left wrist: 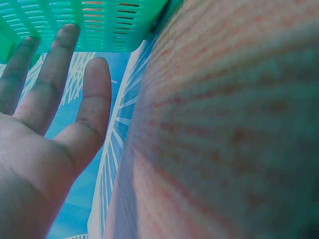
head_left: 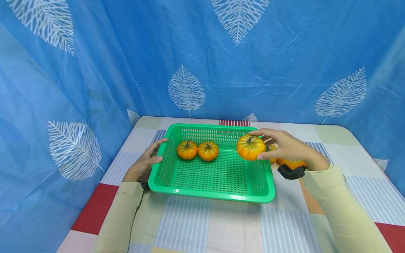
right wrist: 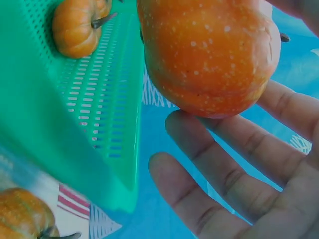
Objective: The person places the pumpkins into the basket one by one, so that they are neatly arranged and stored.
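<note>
Left hand (head_left: 143,162): fingers extended, at left rim of green basket (head_left: 210,195) | two pumpkins (head_left: 187,150): inside basket, between hands | held pumpkin (head_left: 250,148): over basket's right end, pinched by right hand (head_left: 286,146) | further pumpkins (head_left: 291,164): right of basket.

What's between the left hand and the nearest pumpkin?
The green basket's left wall stands between the left hand and that pumpkin, in the head view.
</note>
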Demonstrator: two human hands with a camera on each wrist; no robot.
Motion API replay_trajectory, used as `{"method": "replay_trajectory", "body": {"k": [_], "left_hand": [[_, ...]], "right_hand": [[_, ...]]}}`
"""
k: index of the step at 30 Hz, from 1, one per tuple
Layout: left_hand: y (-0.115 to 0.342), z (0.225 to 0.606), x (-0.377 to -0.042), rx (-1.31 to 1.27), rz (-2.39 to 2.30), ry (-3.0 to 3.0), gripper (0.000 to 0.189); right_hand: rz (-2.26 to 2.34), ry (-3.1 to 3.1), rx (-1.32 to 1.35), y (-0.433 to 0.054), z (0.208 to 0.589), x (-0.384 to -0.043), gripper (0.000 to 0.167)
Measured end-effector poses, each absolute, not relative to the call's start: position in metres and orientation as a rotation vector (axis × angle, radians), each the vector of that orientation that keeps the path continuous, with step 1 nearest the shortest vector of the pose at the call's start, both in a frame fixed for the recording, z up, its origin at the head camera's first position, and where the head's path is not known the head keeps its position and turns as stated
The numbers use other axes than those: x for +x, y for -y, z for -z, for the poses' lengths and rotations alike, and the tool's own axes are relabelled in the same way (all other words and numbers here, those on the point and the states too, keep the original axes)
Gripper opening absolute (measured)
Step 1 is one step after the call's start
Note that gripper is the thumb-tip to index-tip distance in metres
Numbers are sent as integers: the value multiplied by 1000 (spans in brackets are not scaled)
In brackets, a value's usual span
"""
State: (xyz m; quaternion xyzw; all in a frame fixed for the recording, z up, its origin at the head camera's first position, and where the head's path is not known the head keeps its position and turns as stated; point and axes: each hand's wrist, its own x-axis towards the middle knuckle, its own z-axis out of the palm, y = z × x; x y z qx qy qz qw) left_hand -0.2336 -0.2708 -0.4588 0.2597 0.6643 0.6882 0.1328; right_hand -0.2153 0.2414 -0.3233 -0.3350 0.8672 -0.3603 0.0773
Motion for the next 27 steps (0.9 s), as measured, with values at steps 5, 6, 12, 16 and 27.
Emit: {"method": "replay_trajectory", "body": {"k": [5, 6, 12, 16, 27], "left_hand": [[271, 459, -234, 759, -2023, -1858, 57], [271, 459, -234, 762, -2023, -1851, 57], [270, 456, -232, 739, -2034, -1823, 58], [270, 457, -232, 725, -2035, -1822, 58], [272, 459, -234, 713, -2010, -1871, 58]], "right_hand": [[1111, -2528, -1004, -234, 318, -226, 65], [1115, -2521, -1002, -232, 317, -227, 65], [1114, -2485, -976, -222, 315, -238, 66], [1104, -2450, -952, -217, 317, -249, 67], [1112, -2371, -862, -206, 328, -272, 68]]}}
